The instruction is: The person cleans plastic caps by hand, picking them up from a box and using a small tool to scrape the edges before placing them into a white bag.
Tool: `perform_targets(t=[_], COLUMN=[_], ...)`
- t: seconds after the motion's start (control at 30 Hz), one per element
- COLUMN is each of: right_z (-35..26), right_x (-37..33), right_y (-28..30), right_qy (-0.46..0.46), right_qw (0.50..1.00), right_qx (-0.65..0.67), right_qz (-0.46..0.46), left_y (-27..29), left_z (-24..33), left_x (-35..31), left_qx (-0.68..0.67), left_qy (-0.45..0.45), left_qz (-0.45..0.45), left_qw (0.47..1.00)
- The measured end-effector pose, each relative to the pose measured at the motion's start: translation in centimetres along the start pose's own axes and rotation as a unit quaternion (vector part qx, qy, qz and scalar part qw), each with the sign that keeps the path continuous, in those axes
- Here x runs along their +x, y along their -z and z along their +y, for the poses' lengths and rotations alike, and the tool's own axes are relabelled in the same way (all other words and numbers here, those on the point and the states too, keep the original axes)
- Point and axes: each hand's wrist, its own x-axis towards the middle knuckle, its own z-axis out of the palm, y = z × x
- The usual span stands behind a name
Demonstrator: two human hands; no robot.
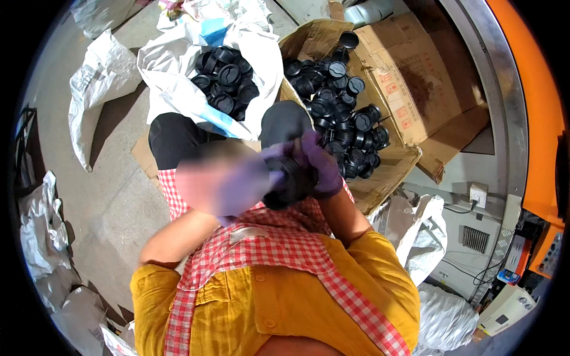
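Observation:
Both my hands, in purple gloves, are together over my lap. My right hand (pixel 323 163) is closed around a black round plastic lid (pixel 288 184), its fingers wrapped over the far side. My left hand (pixel 240 187) comes up to the same lid from the left; a blurred patch covers most of it, so its grip does not show. Just beyond my knees, a white woven sack (pixel 160 77) stands rolled back, holding black plastic lids (pixel 228 75). A cardboard box (pixel 386 172) at its right holds many more black lids (pixel 335 113), loosely heaped.
Crumpled white sacks (pixel 98 77) lie on the grey floor (pixel 113 207) at the left. More white sacking (pixel 430 231) is by my right elbow. A machine with an orange panel (pixel 531 77) stands along the right, with a plugged-in cable (pixel 460 210) near its base.

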Motion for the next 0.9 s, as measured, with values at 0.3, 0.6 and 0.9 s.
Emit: perform_targets(t=[0.3, 0.6, 0.9], right_z=[0.4, 2.3, 5.6], right_x=[5.9, 16.0, 20.6], right_y=[6.3, 19.7, 23.3], right_qy=[0.134, 0.021, -0.163], right_qw=[0.903, 0.76, 0.571], right_qx=[-0.384, -0.562, -0.781], right_qz=[0.137, 0.324, 0.194], left_y=[-1.9, 8.2, 10.6], left_z=[-1.3, 3.6, -3.3], left_x=[6.5, 11.5, 13.3], left_qx=[0.31, 0.526, 0.456], left_qy=[-0.201, -0.184, 0.057], left_qz=[0.108, 0.264, 0.198], left_qw=[0.923, 0.787, 0.866])
